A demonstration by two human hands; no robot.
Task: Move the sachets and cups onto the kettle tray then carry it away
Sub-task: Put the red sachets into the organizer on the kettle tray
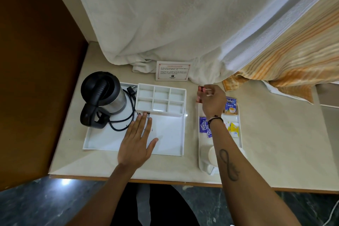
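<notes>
Left hand (136,141) lies flat and open on the kettle tray (168,134), holding nothing. Right hand (212,101), beyond that tray's right side, pinches red sachets (199,89) above the narrow tray (201,145) with more sachets (230,105) and a cup (212,155).

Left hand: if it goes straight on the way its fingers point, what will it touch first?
Probably the white divided box: the left hand lies flat on the kettle tray, fingertips almost at the box's near wall.
</notes>
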